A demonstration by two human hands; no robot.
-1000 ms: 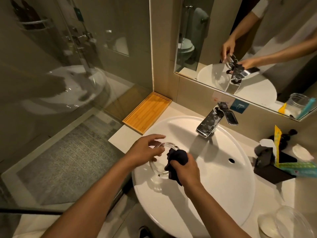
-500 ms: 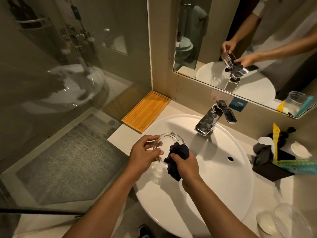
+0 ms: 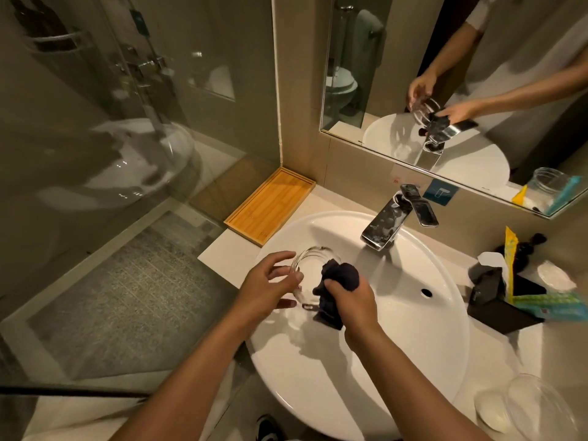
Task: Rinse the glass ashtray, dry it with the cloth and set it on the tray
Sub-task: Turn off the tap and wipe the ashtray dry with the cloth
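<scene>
Over the left side of the white basin [image 3: 413, 345], my left hand [image 3: 267, 281] holds the clear glass ashtray [image 3: 310, 256] by its rim, tilted on edge. My right hand [image 3: 350, 297] grips a bunched dark cloth [image 3: 337, 275] and presses it against the ashtray's inner side. The bamboo tray [image 3: 270, 205] lies on the counter at the back left, against the wall, with nothing on it. The lower part of the ashtray is hidden behind my hands and the cloth.
A chrome faucet [image 3: 388, 224] stands at the basin's back. Right of the basin sit a black holder [image 3: 496, 297] with packets and a glass jar [image 3: 537, 405]. A glass shower wall [image 3: 127, 154] stands to the left; a mirror [image 3: 461, 74] hangs above.
The ashtray has been turned up on edge and shifted slightly in my left hand, whose fingers have regripped the rim. My right hand keeps the cloth pressed to the glass.
</scene>
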